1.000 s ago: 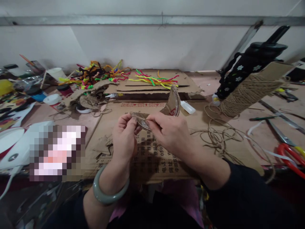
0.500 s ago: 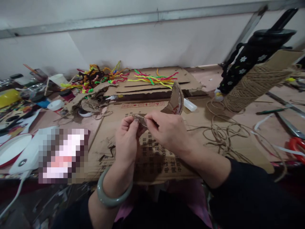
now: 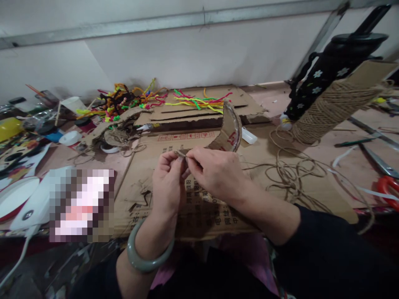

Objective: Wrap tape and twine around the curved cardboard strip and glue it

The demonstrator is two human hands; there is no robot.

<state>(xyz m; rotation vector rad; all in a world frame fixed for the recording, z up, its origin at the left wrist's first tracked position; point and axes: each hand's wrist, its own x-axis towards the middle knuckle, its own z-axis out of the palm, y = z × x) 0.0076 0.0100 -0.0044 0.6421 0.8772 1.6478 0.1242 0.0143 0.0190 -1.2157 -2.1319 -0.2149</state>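
A curved, crescent-like piece of cardboard [image 3: 229, 131] is held up between my hands, with twine visible along its outer edge. My left hand [image 3: 168, 178] pinches its near left tip between thumb and fingers. Close beside it, my right hand [image 3: 218, 170] is closed, thumb and finger pinching the twine at that same tip; the exact contact is partly hidden by the fingers. A loose tangle of twine [image 3: 294, 178] lies to the right, one strand leading in under my right hand. The twine roll [image 3: 335, 108] leans behind it on a cardboard tube.
Flattened cardboard [image 3: 262, 199] covers the work surface. Colourful pipe cleaners [image 3: 199, 101] lie at the back, beside a tangled heap [image 3: 121, 99]. A white glue stick [image 3: 248, 136] is behind my right hand. Red-handled scissors [image 3: 388, 189] lie right; a white glue gun [image 3: 34, 209] lies left.
My fingertips have shifted slightly at the tip, my right fingers moving a little to the left. The cardboard crescent has tilted a bit, its upper end slightly higher.
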